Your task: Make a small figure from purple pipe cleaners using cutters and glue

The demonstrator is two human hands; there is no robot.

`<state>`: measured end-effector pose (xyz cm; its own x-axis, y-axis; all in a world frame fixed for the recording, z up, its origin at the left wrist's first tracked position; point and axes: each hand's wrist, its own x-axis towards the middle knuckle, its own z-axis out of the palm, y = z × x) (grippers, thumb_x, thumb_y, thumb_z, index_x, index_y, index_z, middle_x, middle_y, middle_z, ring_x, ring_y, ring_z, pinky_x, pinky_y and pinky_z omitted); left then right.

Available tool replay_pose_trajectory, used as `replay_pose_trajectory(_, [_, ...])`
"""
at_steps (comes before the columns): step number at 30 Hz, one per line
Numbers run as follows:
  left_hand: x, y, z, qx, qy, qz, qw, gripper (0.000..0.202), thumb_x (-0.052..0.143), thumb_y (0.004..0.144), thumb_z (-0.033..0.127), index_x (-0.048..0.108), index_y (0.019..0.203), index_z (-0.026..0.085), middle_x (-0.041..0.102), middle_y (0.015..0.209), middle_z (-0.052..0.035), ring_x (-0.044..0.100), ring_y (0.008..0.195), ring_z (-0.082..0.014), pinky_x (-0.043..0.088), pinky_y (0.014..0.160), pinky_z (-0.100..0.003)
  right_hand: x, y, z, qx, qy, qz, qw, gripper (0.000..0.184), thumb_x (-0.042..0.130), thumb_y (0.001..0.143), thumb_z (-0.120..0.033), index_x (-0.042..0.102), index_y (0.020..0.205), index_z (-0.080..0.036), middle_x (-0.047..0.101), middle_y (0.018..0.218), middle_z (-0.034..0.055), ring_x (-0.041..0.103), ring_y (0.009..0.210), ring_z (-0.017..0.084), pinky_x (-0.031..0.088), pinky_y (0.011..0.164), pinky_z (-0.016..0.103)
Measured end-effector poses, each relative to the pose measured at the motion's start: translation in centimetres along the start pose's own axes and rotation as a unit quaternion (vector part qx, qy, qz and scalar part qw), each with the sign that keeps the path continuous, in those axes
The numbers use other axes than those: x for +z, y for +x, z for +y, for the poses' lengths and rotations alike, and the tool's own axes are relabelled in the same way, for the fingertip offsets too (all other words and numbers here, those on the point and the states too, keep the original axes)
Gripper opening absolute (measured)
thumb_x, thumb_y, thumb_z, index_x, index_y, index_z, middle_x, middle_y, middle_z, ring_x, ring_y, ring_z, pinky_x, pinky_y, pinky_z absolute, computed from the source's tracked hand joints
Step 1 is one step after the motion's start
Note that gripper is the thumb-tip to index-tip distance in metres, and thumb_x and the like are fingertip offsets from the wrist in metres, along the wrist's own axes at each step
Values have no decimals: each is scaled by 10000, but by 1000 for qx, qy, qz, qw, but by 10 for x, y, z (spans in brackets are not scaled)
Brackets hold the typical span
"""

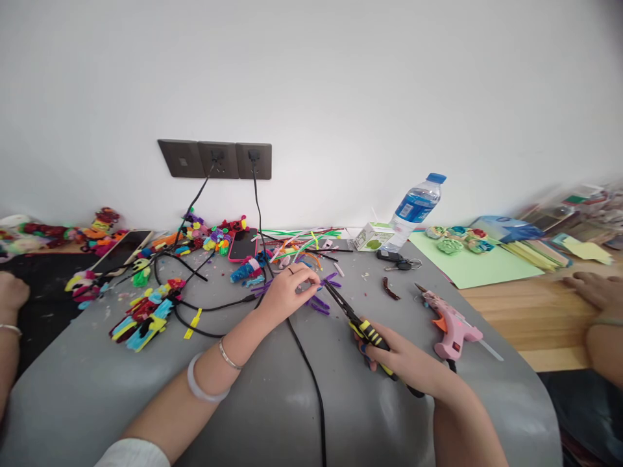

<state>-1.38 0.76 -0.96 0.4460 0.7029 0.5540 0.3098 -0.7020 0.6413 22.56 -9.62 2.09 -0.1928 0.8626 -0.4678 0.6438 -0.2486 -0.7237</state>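
Note:
My left hand (288, 290) rests on the grey mat (253, 402), fingers curled and pinching purple pipe cleaner pieces (321, 299). My right hand (396, 360) grips the yellow-and-black handles of pliers (357, 321), whose dark jaws reach up-left to the purple pieces beside my left fingertips. A bangle and a thin bracelet circle my left wrist.
A pink glue gun (452, 327) lies right of the pliers. A black cable (309, 373) crosses the mat. Colourful pipe cleaner figures (143, 314), two phones, a water bottle (413, 211), keys and green paper (479, 266) lie behind. Other people's hands show at the left (12, 292) and right (591, 288) edges.

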Motion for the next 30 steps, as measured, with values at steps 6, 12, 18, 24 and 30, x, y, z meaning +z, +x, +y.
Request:
replay_pose_trajectory(6, [1,0,0,6,0,4,1000,92,586,870,109,621,876,194,656,910,-35,618,856,-154,495,762,-257,1,0,0,-3,-6,6,1000,204,477,739,-253,546,928,-214,611,759,-14,601,708,189,428,683,297])
replay_pose_trajectory(12, [1,0,0,16,-6,13,1000,86,581,888,122,631,866,188,656,906,-40,626,858,-154,500,779,-262,1,-1,0,-5,-2,8,1000,180,473,741,-252,537,905,-216,607,804,-14,609,707,180,426,701,296])
replay_pose_trajectory(18, [1,0,-1,23,-9,14,1000,88,580,892,122,631,872,191,655,902,-37,624,832,-147,497,751,-252,1,0,-1,4,-5,8,1000,203,483,730,-246,547,920,-213,616,726,-18,598,723,194,418,700,297])
replay_pose_trajectory(24, [1,0,-1,23,-6,9,1000,78,600,876,113,622,874,188,641,874,-28,613,805,-140,494,732,-246,0,-1,-1,-5,3,8,1000,205,488,726,-248,548,919,-213,620,766,-14,607,714,191,429,713,303])
replay_pose_trajectory(30, [2,0,-1,21,-11,11,1000,105,577,873,97,625,858,189,647,891,-36,611,803,-139,492,711,-242,0,-2,-1,-6,0,8,1000,194,482,728,-243,547,908,-216,617,766,-16,607,714,190,424,692,295])
